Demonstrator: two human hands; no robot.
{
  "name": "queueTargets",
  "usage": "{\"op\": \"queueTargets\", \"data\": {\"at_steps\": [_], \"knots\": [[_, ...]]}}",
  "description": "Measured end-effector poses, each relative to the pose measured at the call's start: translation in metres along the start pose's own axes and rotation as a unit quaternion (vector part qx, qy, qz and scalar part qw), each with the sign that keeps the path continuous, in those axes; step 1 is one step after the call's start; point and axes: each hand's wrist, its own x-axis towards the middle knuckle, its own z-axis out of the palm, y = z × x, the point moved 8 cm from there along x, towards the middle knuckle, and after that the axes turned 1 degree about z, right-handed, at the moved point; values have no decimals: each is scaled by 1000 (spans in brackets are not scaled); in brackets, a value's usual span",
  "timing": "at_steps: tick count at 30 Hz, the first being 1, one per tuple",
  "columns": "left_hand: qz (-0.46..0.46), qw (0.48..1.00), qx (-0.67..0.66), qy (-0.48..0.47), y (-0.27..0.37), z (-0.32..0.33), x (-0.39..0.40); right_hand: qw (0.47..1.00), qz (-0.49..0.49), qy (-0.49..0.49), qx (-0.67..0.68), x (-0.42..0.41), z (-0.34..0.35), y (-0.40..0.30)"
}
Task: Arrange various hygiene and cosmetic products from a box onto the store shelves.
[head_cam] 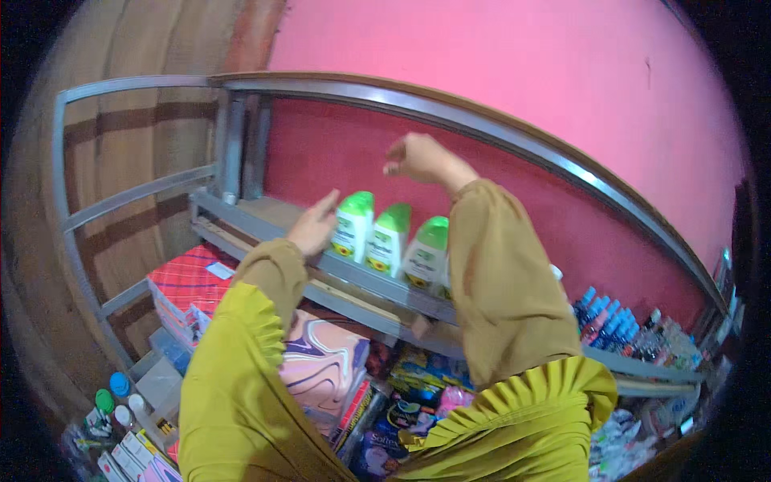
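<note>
Three white plastic bottles with green caps stand upright in a row on the metal-framed shelf [361, 271]: a left bottle [349, 232], a middle bottle [385, 244] and a right bottle [423, 256]. Part of another white bottle shows at my right sleeve, which hides the rest. My left hand [313, 226] is beside the left bottle, fingers extended; whether it touches the bottle is unclear. Above and behind the bottles, my right hand [421, 158] is raised with bent fingers. It is blurred, and I see no object in it.
Small blue-capped bottles [608, 319] crowd the shelf's right end. A metal rail [482, 114] runs above, before a pink wall [512, 48]. Below are a red plaid box [193, 274], a swirl-patterned box [325, 355] and dark packages [382, 452]. Wooden boards [138, 48] stand left.
</note>
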Motion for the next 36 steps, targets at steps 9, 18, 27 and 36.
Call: {"op": "queueTargets", "data": {"at_steps": [9,18,27,36], "knots": [[110,984,86,109,60,-21,-37,999,20,31,-31,-195,-97,66],[147,980,101,86,108,-7,-51,985,89,-98,-113,-217,-8,93],[120,975,153,110,117,-21,-68,995,83,-16,-55,-223,-9,99],[108,967,188,135,122,-30,-71,997,8,74,-15,-228,-73,71]]}}
